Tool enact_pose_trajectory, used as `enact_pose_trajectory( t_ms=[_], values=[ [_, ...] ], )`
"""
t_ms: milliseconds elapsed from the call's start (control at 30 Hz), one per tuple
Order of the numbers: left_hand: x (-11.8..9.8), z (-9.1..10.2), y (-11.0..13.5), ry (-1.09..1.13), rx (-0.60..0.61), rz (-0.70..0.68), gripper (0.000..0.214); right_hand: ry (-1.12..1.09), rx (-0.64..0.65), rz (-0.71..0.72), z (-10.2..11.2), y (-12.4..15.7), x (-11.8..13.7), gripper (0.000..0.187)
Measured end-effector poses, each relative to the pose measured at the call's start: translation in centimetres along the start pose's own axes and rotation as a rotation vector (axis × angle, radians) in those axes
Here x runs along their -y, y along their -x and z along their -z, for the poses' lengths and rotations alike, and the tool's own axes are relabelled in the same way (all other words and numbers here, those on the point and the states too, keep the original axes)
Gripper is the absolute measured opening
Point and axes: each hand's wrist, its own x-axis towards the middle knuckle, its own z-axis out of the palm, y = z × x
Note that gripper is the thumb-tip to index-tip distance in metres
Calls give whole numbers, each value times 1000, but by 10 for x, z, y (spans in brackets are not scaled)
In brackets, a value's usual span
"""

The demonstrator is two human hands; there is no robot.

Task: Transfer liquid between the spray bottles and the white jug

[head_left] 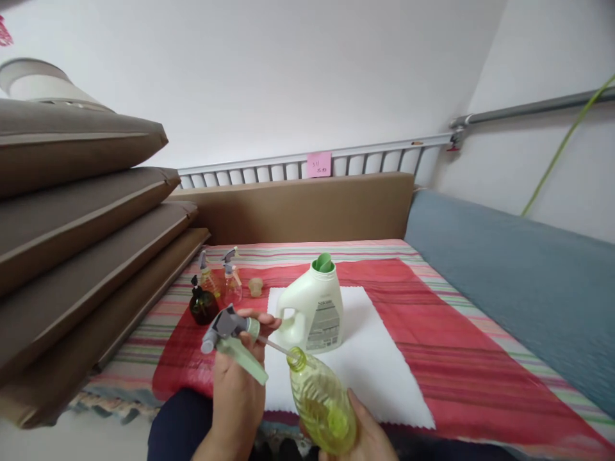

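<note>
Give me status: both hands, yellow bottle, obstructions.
Left hand holding spray head. Right hand gripping yellow bottle, tilted. Tube at bottle's mouth. White jug stands beyond, not in between.

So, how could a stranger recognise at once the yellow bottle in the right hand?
Find the big white jug. In front of it, the right hand holds the yellow bottle. Unlike the spray bottles farther back, its neck has nothing screwed on.

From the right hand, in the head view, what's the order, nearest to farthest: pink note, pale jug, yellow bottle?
1. Yellow bottle: held in the right hand.
2. Pale jug: beyond it, on the white mat.
3. Pink note: farthest back, at the radiator.
</note>
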Motion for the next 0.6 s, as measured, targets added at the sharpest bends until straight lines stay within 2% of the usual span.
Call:
enact_pose_trajectory(
  t_ms=[133,333,400,500,600],
  values=[
    [0,1,1,-12,-22,-50,25,-43,-3,-16,-4,2,1,38],
    [-9,2,3,-84,-19,-143,29,-17,4,22,3,3,0,38],
    [-12,4,2,-115,31,-85,28,-13,-2,24,5,3,0,39],
    [-12,7,2,-159,136,75,23,-1,26,22,3,0,0,42],
    [-9,6,3,-146,98,48,24,-35,68,71,-2,-3,0,41]
  ],
)
